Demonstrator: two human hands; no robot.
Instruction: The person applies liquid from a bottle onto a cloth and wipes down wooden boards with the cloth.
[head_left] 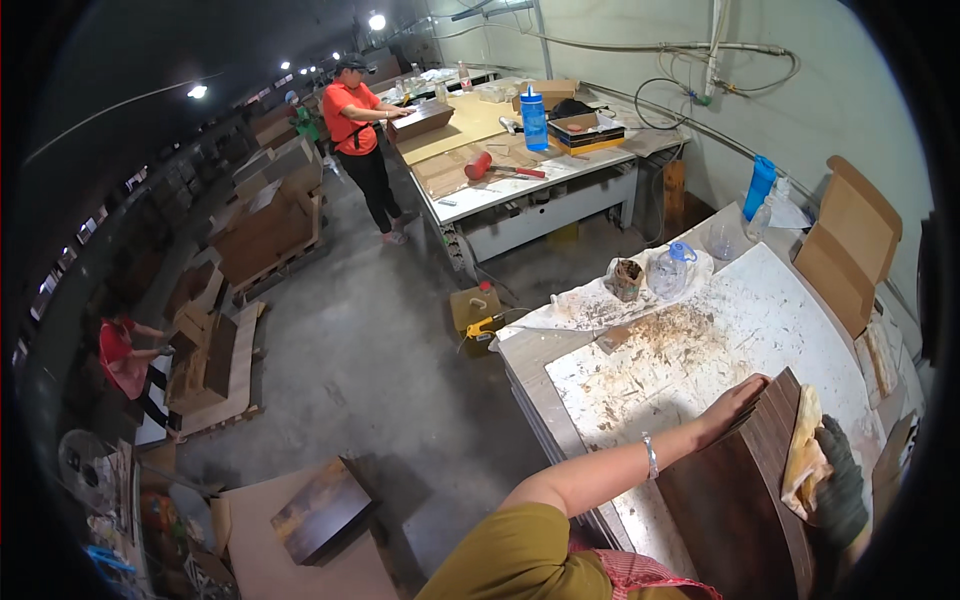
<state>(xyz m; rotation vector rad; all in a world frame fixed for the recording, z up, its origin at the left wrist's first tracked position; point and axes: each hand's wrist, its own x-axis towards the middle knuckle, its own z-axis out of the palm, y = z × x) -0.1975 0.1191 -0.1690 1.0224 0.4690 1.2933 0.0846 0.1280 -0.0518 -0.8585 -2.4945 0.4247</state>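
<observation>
A stack of dark brown wooden planks (722,505) stands at the near right of the workbench, their layered edges facing up and to the right. My bare left hand (733,408), with a silver bracelet at the wrist, steadies the far end of the stack; its fingertips are partly hidden behind the edge. In a dark grey glove, my right hand (842,482) grips a yellowish stained cloth (803,458). The cloth is pressed along the right side of the stack.
Brown smears cover the bench's white sheet (655,385). Beyond the stack are a dirty cup (627,280), a clear jug (668,272) and an open cardboard box (848,245). Another bench holds a red mallet (490,168) and a blue bottle (534,120). Co-workers in red (350,115) (117,345) handle boards.
</observation>
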